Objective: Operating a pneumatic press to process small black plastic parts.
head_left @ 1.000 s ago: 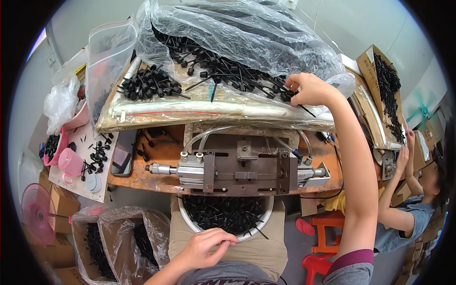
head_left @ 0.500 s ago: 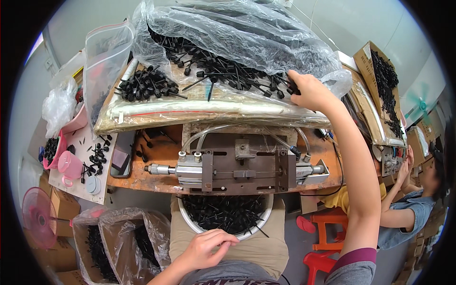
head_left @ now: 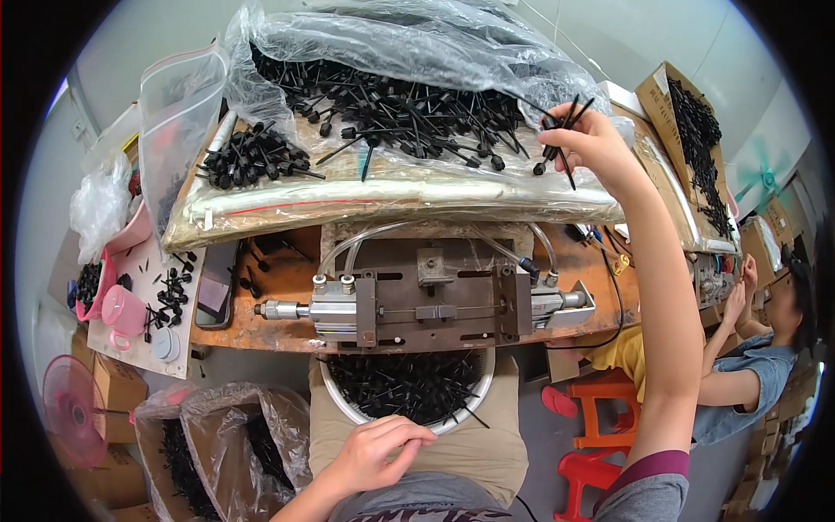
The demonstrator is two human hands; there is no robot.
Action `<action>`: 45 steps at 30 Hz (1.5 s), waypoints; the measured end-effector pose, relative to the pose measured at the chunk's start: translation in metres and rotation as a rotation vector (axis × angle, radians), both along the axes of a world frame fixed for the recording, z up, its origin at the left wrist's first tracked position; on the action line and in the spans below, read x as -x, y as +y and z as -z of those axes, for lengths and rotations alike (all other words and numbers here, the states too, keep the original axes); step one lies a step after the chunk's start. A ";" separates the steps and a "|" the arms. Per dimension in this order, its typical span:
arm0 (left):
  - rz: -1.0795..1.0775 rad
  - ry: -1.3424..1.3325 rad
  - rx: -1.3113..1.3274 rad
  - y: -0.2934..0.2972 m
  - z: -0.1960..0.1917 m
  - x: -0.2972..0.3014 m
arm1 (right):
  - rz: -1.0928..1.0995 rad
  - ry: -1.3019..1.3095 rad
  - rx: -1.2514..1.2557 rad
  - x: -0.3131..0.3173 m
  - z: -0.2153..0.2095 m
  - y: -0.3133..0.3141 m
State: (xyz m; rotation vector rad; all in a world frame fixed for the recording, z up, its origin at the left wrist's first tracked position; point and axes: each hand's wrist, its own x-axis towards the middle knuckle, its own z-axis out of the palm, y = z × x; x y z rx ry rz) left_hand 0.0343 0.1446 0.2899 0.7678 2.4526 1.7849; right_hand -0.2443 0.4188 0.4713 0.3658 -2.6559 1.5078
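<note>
My right hand (head_left: 587, 143) is raised at the right end of the packing-covered board, closed on several black stemmed plastic pieces (head_left: 561, 130) whose thin stems stick out between the fingers. Similar pieces, each with a thick head and thin stem, lie in a large heap (head_left: 391, 113) beside it under clear plastic sheeting (head_left: 417, 43). My left hand (head_left: 378, 452) rests at the near rim of a white-rimmed bowl (head_left: 339, 404) on my lap, fingers drawn together, with nothing visible in them. Black stemmed pieces fill the bowl.
A metal fixture with two air cylinders (head_left: 435, 304) is mounted on the orange table (head_left: 252, 335) between me and the board. Lined boxes (head_left: 222, 409) stand at lower left, a pink cup (head_left: 124, 311) at left. At right are a co-worker (head_left: 739, 374) and red stools (head_left: 600, 413).
My right hand has lifted from the heap's right edge, now holding several black stemmed pieces. The view has shifted slightly; my left hand stays at the bowl.
</note>
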 end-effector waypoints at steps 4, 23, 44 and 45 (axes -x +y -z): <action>-0.057 0.079 -0.010 0.002 -0.012 0.009 | -0.064 -0.052 0.310 -0.037 0.008 -0.020; -0.393 0.183 0.000 0.026 -0.029 0.054 | -0.147 -0.393 0.743 -0.214 0.148 -0.087; -0.210 0.415 0.224 0.021 -0.022 0.064 | 0.014 -0.362 0.823 -0.221 0.161 -0.058; -0.229 0.420 0.247 0.022 -0.023 0.066 | 0.017 -0.361 0.811 -0.221 0.162 -0.055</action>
